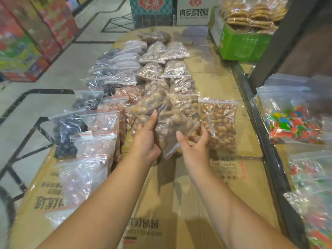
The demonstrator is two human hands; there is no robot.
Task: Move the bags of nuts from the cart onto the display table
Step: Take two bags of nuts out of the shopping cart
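Both my hands hold one clear zip bag of brown nuts (167,121) just above the cardboard-covered display table (179,194). My left hand (147,139) grips the bag's left side, fingers stretched up along it. My right hand (194,142) pinches its lower right corner. The held bag is blurred and overlaps the bags behind it. Right beside it lies a bag of golden-brown nuts (218,123). Rows of nut bags (161,69) run away from me down the middle of the table. The cart is not in view.
Bags of dark dried fruit (68,130) and pale and reddish snacks (100,141) line the table's left edge. A black shelf frame (260,123) borders the right, with bags of colourful candy (294,124) behind it. A green box of biscuits (248,42) stands far right.
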